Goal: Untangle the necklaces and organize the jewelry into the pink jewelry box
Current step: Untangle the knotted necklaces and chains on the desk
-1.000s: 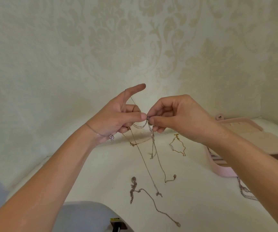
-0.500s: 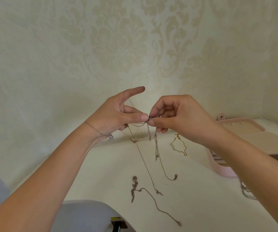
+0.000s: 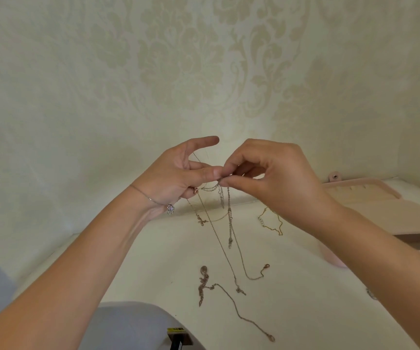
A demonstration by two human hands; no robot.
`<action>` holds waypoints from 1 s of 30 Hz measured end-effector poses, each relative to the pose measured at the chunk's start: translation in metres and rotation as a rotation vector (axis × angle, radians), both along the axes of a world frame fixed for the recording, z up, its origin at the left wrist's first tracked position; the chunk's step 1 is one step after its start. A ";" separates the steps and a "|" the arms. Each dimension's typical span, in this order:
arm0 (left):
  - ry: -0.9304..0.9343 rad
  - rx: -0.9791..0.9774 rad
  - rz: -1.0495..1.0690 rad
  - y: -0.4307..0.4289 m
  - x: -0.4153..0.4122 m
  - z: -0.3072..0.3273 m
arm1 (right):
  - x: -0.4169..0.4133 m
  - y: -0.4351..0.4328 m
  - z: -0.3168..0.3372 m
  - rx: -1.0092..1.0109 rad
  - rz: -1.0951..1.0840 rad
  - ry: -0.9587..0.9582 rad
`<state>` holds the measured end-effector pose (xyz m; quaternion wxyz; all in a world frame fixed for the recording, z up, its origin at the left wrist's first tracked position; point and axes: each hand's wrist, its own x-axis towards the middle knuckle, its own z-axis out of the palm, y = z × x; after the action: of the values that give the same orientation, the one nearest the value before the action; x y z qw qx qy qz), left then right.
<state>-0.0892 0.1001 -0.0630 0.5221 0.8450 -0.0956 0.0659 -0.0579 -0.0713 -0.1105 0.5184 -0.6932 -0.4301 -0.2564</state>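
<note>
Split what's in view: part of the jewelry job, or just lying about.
Job: tangled necklaces, pinched by left hand and right hand; gold chain; loose chain; pink jewelry box.
Lying about: wrist bracelet; yellow-labelled object at bottom edge.

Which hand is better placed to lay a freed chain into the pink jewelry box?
Probably the right hand: the open pink jewelry box lies beside its wrist; the left hand is farther. Both pinch the tangled chains.

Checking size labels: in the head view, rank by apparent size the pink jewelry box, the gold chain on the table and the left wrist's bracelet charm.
1. pink jewelry box, largest, though partly hidden
2. gold chain
3. bracelet charm, smallest, though nearer the camera
</note>
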 end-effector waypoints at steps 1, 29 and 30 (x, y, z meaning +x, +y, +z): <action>-0.003 -0.003 0.001 0.000 0.000 0.000 | 0.001 0.000 0.000 0.008 -0.009 -0.019; -0.097 -0.094 0.205 0.024 -0.002 -0.002 | 0.015 -0.033 0.021 0.071 0.260 0.288; -0.104 -0.093 0.203 0.024 -0.001 -0.002 | 0.016 -0.035 0.021 0.002 0.231 0.297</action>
<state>-0.0904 0.1246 -0.0647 0.5457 0.8206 -0.0332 0.1667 -0.0419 -0.1060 -0.0898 0.6030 -0.6689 -0.4252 -0.0903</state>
